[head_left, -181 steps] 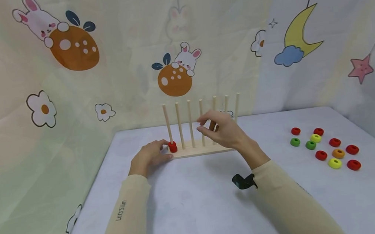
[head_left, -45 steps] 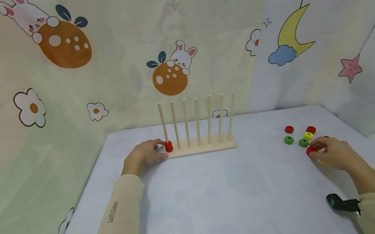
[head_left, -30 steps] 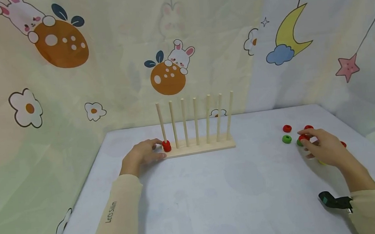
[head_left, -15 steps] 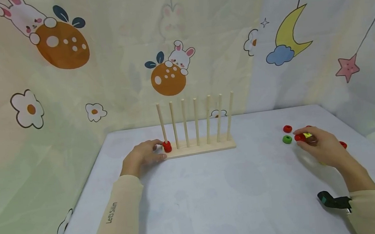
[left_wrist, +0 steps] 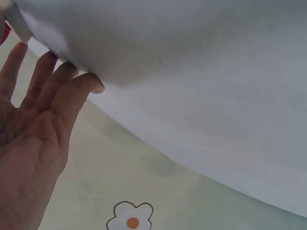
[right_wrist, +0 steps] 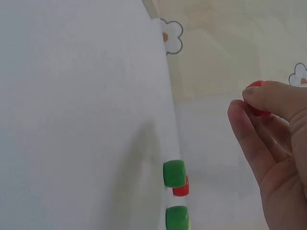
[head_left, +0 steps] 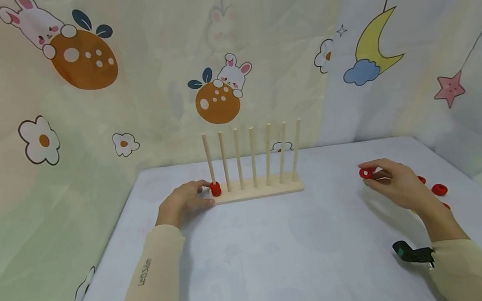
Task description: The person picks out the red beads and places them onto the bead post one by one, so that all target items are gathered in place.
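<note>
A wooden rack (head_left: 266, 191) with a row of upright pegs stands on the white table. Red beads (head_left: 215, 189) are at the foot of its leftmost peg. My left hand (head_left: 182, 201) holds the left end of the base, index finger behind by the beads and thumb at the front edge. In the left wrist view, the other fingers of the left hand (left_wrist: 48, 105) reach down to the tabletop. At the right, my right hand (head_left: 396, 185) pinches a red bead (head_left: 362, 174) between thumb and fingers, its hole showing. The right wrist view shows this red bead (right_wrist: 261, 113) partly covered by the thumb.
Loose red beads (head_left: 439, 190) lie right of my right hand, which hides others. Green beads (right_wrist: 174, 173) and another red bead (right_wrist: 182, 187) show on the table in the right wrist view. A printed cloth (head_left: 155, 105) hangs behind the table (head_left: 276, 252).
My right hand has gone from the rack to the loose beads, taken up a red one and lifted it slightly leftward. My left hand has stayed at the rack's left end.
</note>
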Action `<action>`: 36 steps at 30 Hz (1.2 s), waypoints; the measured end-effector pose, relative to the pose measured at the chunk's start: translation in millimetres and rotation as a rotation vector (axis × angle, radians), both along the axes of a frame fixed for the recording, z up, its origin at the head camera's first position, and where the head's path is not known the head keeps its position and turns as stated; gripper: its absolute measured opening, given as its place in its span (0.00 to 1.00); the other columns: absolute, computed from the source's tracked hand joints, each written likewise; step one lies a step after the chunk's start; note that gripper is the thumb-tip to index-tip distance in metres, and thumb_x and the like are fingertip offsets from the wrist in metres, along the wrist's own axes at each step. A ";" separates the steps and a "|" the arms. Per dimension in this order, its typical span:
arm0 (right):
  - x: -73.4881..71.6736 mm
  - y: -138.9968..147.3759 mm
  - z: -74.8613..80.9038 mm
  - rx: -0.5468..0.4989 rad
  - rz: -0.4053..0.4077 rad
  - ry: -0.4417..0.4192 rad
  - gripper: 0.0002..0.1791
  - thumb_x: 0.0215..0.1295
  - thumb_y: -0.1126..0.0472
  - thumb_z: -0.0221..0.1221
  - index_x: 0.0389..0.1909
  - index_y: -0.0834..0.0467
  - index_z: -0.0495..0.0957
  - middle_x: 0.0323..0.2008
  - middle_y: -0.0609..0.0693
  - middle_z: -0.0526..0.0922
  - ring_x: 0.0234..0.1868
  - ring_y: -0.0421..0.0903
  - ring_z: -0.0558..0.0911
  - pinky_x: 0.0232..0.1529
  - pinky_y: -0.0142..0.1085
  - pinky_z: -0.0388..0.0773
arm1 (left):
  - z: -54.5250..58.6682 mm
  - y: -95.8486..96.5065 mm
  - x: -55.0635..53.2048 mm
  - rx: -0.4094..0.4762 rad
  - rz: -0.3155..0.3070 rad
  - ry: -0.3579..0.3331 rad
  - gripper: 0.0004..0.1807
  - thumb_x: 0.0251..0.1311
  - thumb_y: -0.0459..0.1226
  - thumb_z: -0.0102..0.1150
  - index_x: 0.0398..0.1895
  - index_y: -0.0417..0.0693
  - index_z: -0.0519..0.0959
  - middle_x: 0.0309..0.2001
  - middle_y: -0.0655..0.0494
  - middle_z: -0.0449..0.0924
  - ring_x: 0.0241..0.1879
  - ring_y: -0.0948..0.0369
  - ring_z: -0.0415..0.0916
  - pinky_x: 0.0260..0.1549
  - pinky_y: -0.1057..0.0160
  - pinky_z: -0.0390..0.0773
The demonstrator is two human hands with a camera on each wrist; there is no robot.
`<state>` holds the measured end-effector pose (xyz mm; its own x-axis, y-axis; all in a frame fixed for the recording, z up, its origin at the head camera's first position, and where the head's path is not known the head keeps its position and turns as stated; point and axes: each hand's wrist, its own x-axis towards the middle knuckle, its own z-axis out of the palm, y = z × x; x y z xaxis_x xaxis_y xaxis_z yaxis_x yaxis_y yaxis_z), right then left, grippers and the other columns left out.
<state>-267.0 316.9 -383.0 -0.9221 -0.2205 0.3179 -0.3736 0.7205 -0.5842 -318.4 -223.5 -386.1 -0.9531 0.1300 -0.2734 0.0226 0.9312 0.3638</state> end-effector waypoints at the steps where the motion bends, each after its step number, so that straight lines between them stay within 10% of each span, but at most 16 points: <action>1: -0.4 -2.0 2.3 -0.005 0.010 -0.004 0.22 0.69 0.64 0.66 0.63 0.58 0.77 0.54 0.60 0.82 0.43 0.17 0.76 0.39 0.17 0.78 | -1.2 0.1 0.4 0.002 -0.006 0.000 0.35 0.64 0.50 0.68 0.74 0.62 0.69 0.69 0.43 0.72 0.70 0.43 0.66 0.66 0.33 0.66; 15: -17.1 -44.1 22.9 -0.014 0.047 0.047 0.21 0.70 0.59 0.65 0.63 0.55 0.77 0.54 0.56 0.82 0.44 0.53 0.85 0.37 0.26 0.82 | -2.1 0.6 1.4 0.004 0.013 0.004 0.35 0.63 0.52 0.69 0.73 0.62 0.70 0.69 0.44 0.73 0.70 0.43 0.67 0.65 0.32 0.67; 36: -25.8 -97.1 32.0 -0.028 0.196 0.100 0.18 0.72 0.58 0.64 0.61 0.53 0.80 0.50 0.50 0.84 0.40 0.47 0.83 0.37 0.32 0.83 | 0.8 1.5 5.1 0.011 0.027 0.005 0.36 0.64 0.53 0.68 0.75 0.63 0.69 0.70 0.44 0.72 0.71 0.42 0.66 0.65 0.31 0.66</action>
<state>-292.9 219.8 -351.0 -0.8259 -0.3824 0.4143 -0.5623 0.6124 -0.5557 -313.3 -222.0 -385.3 -0.9576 0.1072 -0.2673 -0.0005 0.9275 0.3738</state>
